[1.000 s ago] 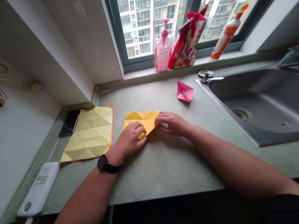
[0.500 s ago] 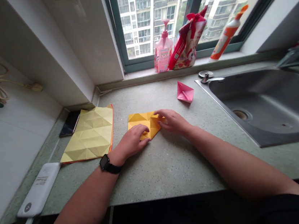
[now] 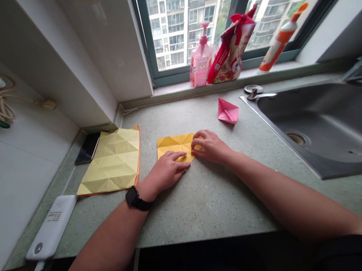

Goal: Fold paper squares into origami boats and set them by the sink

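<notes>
Grey-green counter (image 3: 193, 213) in front of me. My left hand (image 3: 168, 170) is half spread, fingertips pinning the creased orange paper (image 3: 176, 143), not gripping. My right hand (image 3: 212, 147) is curled over its right end; can't tell if it's pinching. Paper's mid-counter, long axis left-right; right end covered, so no clear point. Looks like I'm setting a fold; next move calls for aligned edges, firm press. Yellow sheets (image 3: 114, 159) to the left, pink folded paper (image 3: 227, 111) farther right.

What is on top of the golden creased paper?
The left hand lies over the near part of the golden paper, the right hand over its right end. What they cover cannot be seen.
</notes>
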{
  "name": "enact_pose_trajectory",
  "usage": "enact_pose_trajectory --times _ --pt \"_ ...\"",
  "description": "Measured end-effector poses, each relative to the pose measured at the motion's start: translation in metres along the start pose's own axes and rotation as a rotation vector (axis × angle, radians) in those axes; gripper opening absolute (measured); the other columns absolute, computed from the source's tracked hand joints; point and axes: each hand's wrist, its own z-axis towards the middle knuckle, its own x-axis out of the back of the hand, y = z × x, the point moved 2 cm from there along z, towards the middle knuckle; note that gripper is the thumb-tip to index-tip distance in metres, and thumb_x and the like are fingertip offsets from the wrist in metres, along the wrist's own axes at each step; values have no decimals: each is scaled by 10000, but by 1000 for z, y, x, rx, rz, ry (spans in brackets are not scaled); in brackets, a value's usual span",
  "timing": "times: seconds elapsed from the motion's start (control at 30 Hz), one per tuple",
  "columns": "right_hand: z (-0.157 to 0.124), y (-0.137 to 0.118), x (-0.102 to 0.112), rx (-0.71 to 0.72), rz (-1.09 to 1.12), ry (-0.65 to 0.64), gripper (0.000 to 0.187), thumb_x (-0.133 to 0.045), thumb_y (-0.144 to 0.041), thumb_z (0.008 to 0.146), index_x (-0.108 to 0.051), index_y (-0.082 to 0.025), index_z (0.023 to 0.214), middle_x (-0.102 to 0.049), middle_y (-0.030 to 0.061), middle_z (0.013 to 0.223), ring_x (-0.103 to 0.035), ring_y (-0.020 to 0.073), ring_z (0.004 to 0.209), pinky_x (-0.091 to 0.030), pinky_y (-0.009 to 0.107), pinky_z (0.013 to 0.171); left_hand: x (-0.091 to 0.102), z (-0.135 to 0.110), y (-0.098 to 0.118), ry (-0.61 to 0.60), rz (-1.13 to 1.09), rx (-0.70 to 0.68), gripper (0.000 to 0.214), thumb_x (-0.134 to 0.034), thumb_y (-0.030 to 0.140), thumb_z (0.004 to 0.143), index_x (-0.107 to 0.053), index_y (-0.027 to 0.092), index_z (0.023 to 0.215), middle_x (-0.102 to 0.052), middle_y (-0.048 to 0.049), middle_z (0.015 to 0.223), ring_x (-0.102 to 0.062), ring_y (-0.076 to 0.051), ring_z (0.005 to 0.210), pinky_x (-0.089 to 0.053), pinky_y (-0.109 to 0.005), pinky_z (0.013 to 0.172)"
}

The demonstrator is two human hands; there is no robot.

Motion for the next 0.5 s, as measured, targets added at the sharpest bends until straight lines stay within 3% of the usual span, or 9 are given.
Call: enact_pose_trajectory --times 0.3,0.4,0.5 --pt "-7 -12 -7 -140 -20 -94 660 -876 -680 779 -649 -260 1234 -613 166 1392 -584 423 1331 -484 615 1170 7 -1 1 -21 -52 -5 214 -671 289 1066 -879 310 1114 -762 -85 1330 -697 -278 1195 -576 -481 1090" --pt "-7 -15 -10 -151 -53 -146 843 -836 -767 766 -607 -256 1396 -566 186 1519 -483 470 1480 -393 660 1251 6 -1 -1 -20 -61 -4 190 -697 301 1054 -886 302 1072 -766 -83 1339 -696 -280 1201 -574 -471 1083" --pt "-8 -14 -13 -219 -54 -215 1063 -783 -813 782 -466 -230 1613 -446 212 1688 -344 485 1610 -289 672 1317 6 -1 -1 -32 -60 0 182 -706 294 1049 -887 284 1069 -763 -86 1354 -690 -280 1218 -572 -464 1083"
